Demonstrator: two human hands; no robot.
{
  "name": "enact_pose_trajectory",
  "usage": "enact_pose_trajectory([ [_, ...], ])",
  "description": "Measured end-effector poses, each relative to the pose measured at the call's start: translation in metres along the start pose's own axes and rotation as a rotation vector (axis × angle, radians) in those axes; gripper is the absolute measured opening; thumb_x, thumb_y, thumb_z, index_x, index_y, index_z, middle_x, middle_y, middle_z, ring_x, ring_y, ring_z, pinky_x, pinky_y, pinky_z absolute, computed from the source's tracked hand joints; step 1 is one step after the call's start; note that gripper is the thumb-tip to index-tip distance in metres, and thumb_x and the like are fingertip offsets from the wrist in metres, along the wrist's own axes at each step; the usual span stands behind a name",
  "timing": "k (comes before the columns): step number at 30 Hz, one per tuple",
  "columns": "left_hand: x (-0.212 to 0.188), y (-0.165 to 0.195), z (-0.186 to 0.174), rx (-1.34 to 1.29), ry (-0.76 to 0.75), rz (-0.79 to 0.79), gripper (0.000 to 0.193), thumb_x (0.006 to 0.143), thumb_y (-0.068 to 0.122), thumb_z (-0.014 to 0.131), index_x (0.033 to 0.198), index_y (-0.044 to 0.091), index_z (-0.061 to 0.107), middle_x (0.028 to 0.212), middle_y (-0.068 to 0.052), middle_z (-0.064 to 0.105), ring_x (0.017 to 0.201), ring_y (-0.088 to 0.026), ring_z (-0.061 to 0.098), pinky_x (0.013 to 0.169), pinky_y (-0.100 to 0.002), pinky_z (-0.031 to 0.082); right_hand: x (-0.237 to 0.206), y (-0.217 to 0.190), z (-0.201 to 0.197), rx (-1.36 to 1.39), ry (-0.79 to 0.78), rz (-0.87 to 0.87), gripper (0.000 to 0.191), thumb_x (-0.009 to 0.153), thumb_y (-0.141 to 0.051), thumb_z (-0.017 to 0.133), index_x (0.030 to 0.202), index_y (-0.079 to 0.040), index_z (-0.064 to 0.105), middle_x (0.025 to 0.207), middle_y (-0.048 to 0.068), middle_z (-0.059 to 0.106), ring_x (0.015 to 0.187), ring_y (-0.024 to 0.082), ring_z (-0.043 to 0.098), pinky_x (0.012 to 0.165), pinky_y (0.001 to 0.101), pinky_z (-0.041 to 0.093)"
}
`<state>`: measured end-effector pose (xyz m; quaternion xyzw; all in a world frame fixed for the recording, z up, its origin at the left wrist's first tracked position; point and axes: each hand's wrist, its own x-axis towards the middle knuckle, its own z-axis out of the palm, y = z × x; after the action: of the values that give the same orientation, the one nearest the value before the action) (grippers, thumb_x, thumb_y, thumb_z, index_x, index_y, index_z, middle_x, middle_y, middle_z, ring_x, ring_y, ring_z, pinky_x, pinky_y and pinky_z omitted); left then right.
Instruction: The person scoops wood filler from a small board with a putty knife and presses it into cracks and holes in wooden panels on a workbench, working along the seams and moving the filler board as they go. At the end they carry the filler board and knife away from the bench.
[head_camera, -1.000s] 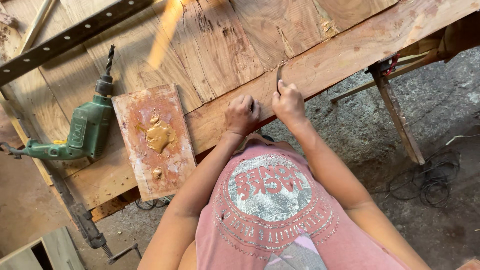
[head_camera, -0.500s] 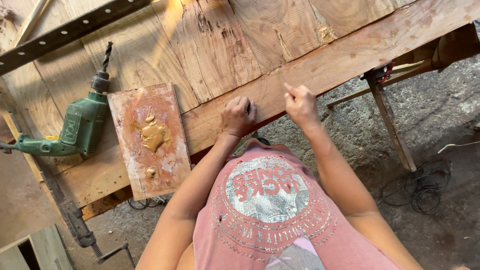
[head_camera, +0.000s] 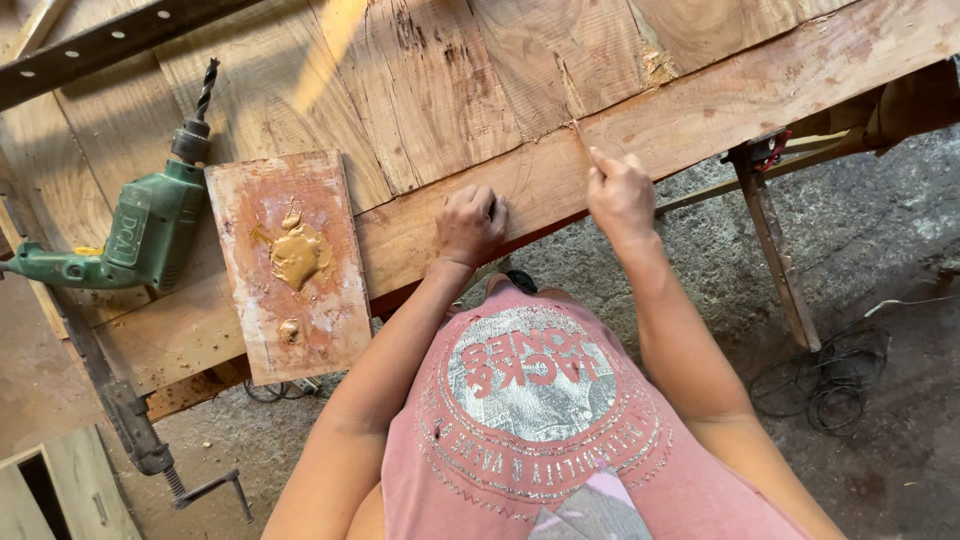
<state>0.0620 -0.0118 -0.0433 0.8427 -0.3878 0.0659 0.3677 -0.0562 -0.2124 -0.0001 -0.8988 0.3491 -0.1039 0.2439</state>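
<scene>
A: What does the right hand (head_camera: 620, 195) hold, and where?

B: It is closed on a thin stick-like tool (head_camera: 580, 138) whose tip touches the seam between the edge plank (head_camera: 700, 120) and the boards behind it, at about 1 o'clock from the person's chest. Half a second ago the hand stood lower and nearer the left hand; it has moved up and outward along the plank, so the filling of the seam appears to be going on, point by point.

A: And the left hand (head_camera: 470, 225)?

B: Curled into a loose fist, resting on the plank at 11 o'clock; what it holds, if anything, cannot be told.

A: Count the rest.

B: One small board (head_camera: 290, 265) with a dab of tan putty (head_camera: 297, 250) at 10 o'clock; one green drill (head_camera: 140, 225) just beyond it, on the desk (head_camera: 430, 90); one clamp (head_camera: 150, 450) at 8 o'clock; one coil of cable (head_camera: 830, 385) on the floor at 4 o'clock.
</scene>
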Motion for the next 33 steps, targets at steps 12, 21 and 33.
enact_pose_trajectory([
  [12, 0.003, 0.002, -0.003, 0.023, 0.007, 0.001, 0.022, 0.089, 0.024, 0.07, 0.076, 0.01, 0.058, 0.077, -0.011, 0.063, 0.075, -0.032, 0.064, 0.065, -0.047, 0.051, -0.006, -0.013, 0.014, 0.146, -0.003, -0.041, 0.037, 0.093, -0.02, 0.069, 0.126, -0.003, 0.074, 0.095, 0.025, 0.068, 0.085, 0.038, 0.069, 0.08, 0.046, 0.056],
  [21, 0.003, 0.003, -0.004, 0.02, 0.005, 0.006, 0.021, 0.089, 0.024, 0.07, 0.078, 0.01, 0.059, 0.078, -0.011, 0.063, 0.075, -0.033, 0.064, 0.066, -0.046, 0.051, -0.006, -0.027, 0.018, 0.153, -0.131, 0.013, 0.039, 0.088, -0.022, 0.07, 0.123, -0.005, 0.074, 0.093, 0.025, 0.068, 0.08, 0.037, 0.068, 0.074, 0.0457, 0.056],
  [33, 0.003, 0.004, -0.002, 0.003, 0.008, -0.017, 0.022, 0.089, 0.023, 0.071, 0.077, 0.01, 0.059, 0.078, -0.011, 0.063, 0.075, -0.032, 0.064, 0.063, -0.046, 0.05, -0.002, -0.012, 0.011, 0.193, 0.01, -0.14, 0.034, 0.093, -0.016, 0.071, 0.126, -0.007, 0.075, 0.091, 0.023, 0.065, 0.076, 0.033, 0.068, 0.069, 0.0406, 0.055],
])
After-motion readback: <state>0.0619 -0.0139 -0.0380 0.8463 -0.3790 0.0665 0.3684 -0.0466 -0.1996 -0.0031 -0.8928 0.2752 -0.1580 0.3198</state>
